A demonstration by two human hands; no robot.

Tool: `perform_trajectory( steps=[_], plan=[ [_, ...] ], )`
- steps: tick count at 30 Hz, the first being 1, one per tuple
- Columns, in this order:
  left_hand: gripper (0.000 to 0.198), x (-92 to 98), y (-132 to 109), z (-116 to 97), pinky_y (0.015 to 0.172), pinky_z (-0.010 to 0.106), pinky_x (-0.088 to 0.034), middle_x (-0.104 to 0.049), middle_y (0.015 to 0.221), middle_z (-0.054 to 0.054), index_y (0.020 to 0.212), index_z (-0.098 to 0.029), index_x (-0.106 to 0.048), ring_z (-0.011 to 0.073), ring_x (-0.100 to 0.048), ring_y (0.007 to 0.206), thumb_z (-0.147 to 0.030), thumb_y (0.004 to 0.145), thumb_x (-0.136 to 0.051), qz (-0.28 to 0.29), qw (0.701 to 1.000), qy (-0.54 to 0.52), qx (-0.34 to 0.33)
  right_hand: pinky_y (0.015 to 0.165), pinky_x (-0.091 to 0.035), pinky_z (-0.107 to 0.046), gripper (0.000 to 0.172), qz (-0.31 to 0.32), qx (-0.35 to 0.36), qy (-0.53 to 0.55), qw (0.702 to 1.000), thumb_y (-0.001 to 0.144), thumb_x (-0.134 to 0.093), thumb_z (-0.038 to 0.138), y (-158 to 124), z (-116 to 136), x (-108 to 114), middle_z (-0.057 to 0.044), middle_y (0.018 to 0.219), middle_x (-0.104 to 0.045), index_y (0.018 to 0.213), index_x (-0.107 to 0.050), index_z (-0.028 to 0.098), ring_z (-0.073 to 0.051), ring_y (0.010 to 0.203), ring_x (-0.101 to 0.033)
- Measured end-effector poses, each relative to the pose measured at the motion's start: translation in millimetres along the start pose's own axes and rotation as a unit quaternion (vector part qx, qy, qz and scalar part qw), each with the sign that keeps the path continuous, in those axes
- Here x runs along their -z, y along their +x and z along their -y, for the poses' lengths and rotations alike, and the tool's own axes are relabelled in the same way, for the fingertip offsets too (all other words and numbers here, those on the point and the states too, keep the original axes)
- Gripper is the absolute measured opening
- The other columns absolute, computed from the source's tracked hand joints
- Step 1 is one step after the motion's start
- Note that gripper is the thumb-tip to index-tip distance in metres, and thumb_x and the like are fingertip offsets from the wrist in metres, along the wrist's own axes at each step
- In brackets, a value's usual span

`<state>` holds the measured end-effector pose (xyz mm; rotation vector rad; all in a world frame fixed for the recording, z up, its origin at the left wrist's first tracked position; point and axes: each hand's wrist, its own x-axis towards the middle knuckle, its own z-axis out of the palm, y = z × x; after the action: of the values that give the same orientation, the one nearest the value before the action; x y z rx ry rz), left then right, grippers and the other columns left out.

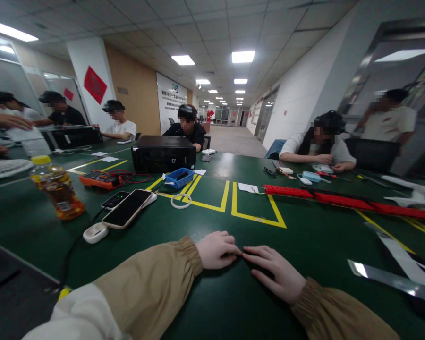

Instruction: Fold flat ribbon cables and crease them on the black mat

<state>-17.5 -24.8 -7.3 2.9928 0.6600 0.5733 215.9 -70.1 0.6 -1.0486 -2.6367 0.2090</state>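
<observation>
My left hand [216,249] and my right hand [273,273] rest on the green table [304,236] near its front edge, their fingertips touching each other. The right hand lies flat with its fingers stretched out. The left hand's fingers are loosely curled onto the surface, with nothing in them. Both arms wear tan sleeve covers. Nearest things are a phone [127,208] and a white charger [95,233] to the left, and a white tape ring [181,200] ahead.
A bottle of amber drink [56,188], an orange multimeter [99,180], a black computer case [163,153] and a blue tray [179,178] stand at the left and middle. A long red strip [343,200] and metal strips [393,278] lie at the right. Several people sit around the table.
</observation>
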Motion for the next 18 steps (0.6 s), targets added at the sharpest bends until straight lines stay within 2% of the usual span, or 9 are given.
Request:
perform_trajectory(
  steps=[8,11,14,16,18],
  plan=[
    [0.024,-2.5,-1.8,2.1,0.073,0.027,-0.041,-0.057,0.086,0.003,0.106,-0.024,-0.062,0.0159,-0.05,0.081,-0.027,0.086,-0.05,-0.005,1.0,0.02,-0.012,0.091,-0.042,-0.039,0.038,-0.007,0.008,-0.023,1.0,0.091,-0.04,0.037,0.3,0.2,-5.2,-0.008,0.126,-0.049,0.124,-0.054,0.024,-0.022,0.111,-0.046],
    [0.025,-2.3,-2.3,2.3,0.074,0.027,-0.041,-0.057,0.086,0.003,0.106,-0.024,-0.062,0.0159,-0.05,0.081,-0.027,0.086,-0.049,-0.009,1.0,0.026,-0.013,0.094,-0.039,-0.043,0.036,-0.015,0.014,-0.075,0.997,0.091,-0.04,0.037,-0.6,-9.4,-2.4,-0.007,0.126,-0.049,0.121,-0.056,0.025,-0.023,0.111,-0.046],
    [0.025,-1.4,-2.4,1.8,0.074,0.026,-0.041,-0.057,0.086,0.003,0.106,-0.024,-0.063,0.0155,-0.05,0.081,-0.027,0.086,-0.048,-0.007,1.0,0.021,-0.015,0.097,-0.032,-0.048,0.034,-0.07,-0.027,-0.159,0.984,0.09,-0.039,0.037,-9.8,-39.9,15.5,-0.006,0.122,-0.052,0.114,-0.06,0.026,-0.025,0.11,-0.048],
    [0.025,-0.4,-2.4,1.3,0.074,0.025,-0.041,-0.058,0.086,0.003,0.106,-0.024,-0.063,0.0152,-0.05,0.081,-0.027,0.086,-0.048,-0.005,1.0,0.017,-0.018,0.094,-0.033,-0.05,0.036,-0.134,-0.099,-0.209,0.964,0.089,-0.037,0.042,-26.5,-72.1,34.9,-0.008,0.117,-0.056,0.108,-0.063,0.025,-0.027,0.106,-0.051],
    [0.024,0.8,-2.5,0.5,0.073,0.025,-0.041,-0.058,0.086,0.003,0.105,-0.024,-0.063,0.0149,-0.051,0.081,-0.027,0.087,-0.047,-0.006,1.0,0.017,-0.023,0.084,-0.039,-0.047,0.038,-0.182,-0.195,-0.246,0.932,0.087,-0.037,0.045,-54.9,-110.7,54.5,-0.01,0.113,-0.058,0.102,-0.065,0.023,-0.027,0.096,-0.054]
  ],
)
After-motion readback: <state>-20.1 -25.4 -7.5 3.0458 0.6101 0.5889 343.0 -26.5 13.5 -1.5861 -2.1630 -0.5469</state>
